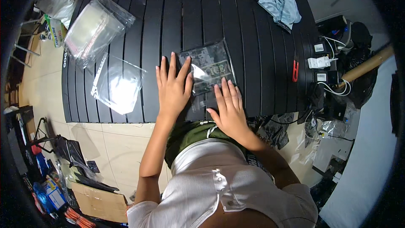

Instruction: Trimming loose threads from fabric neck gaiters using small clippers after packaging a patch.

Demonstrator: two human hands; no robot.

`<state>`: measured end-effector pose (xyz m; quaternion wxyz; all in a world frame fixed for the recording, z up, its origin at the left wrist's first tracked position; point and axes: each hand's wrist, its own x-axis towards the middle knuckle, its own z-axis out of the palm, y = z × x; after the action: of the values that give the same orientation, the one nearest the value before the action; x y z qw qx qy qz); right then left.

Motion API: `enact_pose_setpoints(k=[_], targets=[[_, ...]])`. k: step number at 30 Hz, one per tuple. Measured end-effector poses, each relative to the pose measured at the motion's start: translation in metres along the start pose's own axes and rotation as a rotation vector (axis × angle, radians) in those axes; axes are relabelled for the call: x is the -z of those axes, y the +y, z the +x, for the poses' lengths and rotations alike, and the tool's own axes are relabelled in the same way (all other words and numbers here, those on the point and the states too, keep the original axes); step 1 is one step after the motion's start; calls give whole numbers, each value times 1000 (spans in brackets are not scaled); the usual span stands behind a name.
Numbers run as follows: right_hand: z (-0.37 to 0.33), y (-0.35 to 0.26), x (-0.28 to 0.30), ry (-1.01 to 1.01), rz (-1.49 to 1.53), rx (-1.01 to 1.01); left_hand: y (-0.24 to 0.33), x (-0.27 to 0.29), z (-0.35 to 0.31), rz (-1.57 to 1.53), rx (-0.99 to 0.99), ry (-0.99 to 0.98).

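In front of me on the black slatted table [160, 0] lies a clear plastic bag with a flat, dark grey camouflage-patterned fabric item [206, 63] inside; a light lettered panel shows on it. My left hand [174, 86] lies on the bag's left edge, its fingers stretched out and spread. Over the lower right part rests my right hand [230, 109], its fingers also extended and laid flat. Neither hand grips anything. Light glares off the plastic between them, and the bag's near end sticks out below the fabric.
Left on the table are an empty clear bag [120, 84] and a stack of clear bags [90, 31]. At the far right sits a light blue fabric item in plastic [280, 6]. A red-handled cutter [295, 71] lies near the right edge, beside white chargers [320, 62] and cables.
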<state>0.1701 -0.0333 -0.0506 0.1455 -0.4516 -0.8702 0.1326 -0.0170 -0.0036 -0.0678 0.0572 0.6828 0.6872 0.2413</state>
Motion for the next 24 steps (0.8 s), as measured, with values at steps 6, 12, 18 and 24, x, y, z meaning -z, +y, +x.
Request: enact_pose_setpoints(k=[6,12,18,24], targets=[[-10,-8,-2,-72,22,57,4,20,-4,-341,-134,-35],[-10,-3,-18,-45,39,218,27,37,-28,-340,-464,-246],[-1,3,-28,-52,3,261,22,15,-35,-300,-513,-121],[7,1,-28,-26,33,234,27,18,-33,-341,-518,-73]])
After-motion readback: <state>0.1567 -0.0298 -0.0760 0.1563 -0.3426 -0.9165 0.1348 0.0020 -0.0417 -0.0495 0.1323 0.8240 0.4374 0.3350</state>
